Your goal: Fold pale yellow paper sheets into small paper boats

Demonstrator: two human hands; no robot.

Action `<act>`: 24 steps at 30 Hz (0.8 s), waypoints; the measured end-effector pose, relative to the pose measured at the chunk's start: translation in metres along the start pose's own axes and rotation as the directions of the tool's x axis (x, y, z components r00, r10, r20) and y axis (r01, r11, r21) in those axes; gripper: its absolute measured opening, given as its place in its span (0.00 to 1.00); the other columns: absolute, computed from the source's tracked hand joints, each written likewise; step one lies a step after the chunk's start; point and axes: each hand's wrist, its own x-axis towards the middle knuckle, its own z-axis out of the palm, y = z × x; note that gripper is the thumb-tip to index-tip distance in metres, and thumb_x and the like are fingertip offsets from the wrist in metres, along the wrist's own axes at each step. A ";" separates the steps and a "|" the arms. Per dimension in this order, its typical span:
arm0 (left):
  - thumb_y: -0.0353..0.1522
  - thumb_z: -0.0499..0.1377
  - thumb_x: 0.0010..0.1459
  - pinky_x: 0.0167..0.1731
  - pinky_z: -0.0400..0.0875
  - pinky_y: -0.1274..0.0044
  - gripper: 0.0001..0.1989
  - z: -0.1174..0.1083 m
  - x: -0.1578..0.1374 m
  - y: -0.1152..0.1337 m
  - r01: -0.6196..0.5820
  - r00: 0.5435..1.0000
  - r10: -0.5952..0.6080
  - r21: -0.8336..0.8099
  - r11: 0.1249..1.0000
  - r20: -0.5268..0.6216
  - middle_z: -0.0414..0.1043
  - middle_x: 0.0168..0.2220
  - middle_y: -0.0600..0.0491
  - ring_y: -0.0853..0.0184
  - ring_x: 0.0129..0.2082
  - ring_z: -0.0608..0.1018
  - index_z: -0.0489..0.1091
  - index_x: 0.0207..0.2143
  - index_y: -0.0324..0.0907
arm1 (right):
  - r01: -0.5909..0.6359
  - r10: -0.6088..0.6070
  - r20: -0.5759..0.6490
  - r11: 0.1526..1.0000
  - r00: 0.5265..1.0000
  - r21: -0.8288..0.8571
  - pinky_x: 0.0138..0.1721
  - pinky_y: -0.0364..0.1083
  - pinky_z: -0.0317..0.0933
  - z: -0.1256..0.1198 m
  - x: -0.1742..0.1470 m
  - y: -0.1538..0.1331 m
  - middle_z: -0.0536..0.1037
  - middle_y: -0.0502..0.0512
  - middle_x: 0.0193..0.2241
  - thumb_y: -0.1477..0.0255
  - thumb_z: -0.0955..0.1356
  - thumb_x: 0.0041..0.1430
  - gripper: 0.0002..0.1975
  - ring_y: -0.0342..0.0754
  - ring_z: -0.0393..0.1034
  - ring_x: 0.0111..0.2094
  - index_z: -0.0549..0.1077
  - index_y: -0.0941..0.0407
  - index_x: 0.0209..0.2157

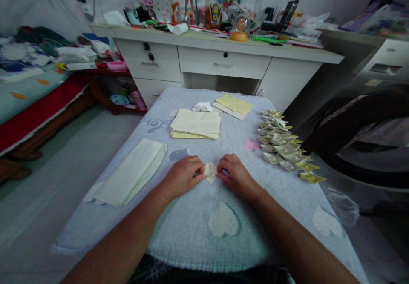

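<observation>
A small piece of folded paper (pixel 210 172) sits over the middle of the cloth-covered desk (pixel 188 237), between the two hands and nearly level with both. The left hand (pixel 186 174) has thumb and fingers pinched at its left side; the right hand (pixel 238 176) pinches its right side, so neither is clearly nearer. From the left hand the paper lies rightward, from the right hand leftward. A tip points toward the desk's near edge; fingertips cover both sides, so its long axis cannot be told. Paper boats (pixel 283 140) stand in rows along the right edge, long sheets (pixel 132 173) slant along the left edge, and a paper stack (pixel 195 122) lies toward the far edge.
</observation>
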 end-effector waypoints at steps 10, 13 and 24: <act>0.29 0.58 0.57 0.33 0.62 0.78 0.06 0.000 0.003 -0.001 0.023 0.999 -0.023 -0.018 1.000 0.031 0.69 0.28 0.54 0.67 0.33 0.72 0.72 0.28 0.41 | -0.044 0.046 0.018 0.995 0.999 -0.085 0.43 0.49 0.53 0.005 0.003 0.000 0.70 0.55 0.37 0.77 0.67 0.58 0.03 0.49 0.60 0.40 0.74 0.57 0.32; 0.29 0.57 0.58 0.33 0.62 0.77 0.07 0.001 0.003 0.000 0.022 0.999 -0.021 -0.014 1.000 0.032 0.70 0.29 0.53 0.67 0.33 0.72 0.71 0.28 0.41 | -0.079 0.082 0.020 0.992 0.996 -0.101 0.42 0.49 0.53 0.004 0.003 -0.004 0.69 0.55 0.37 0.77 0.67 0.58 0.03 0.49 0.59 0.40 0.73 0.57 0.32; 0.30 0.56 0.58 0.32 0.61 0.77 0.07 0.001 0.004 0.003 0.052 0.998 -0.052 0.012 0.999 0.029 0.68 0.28 0.53 0.66 0.32 0.72 0.70 0.26 0.40 | -0.111 0.112 0.005 0.989 0.994 -0.102 0.42 0.50 0.52 0.008 0.006 -0.004 0.69 0.54 0.36 0.76 0.68 0.58 0.02 0.50 0.58 0.40 0.73 0.56 0.31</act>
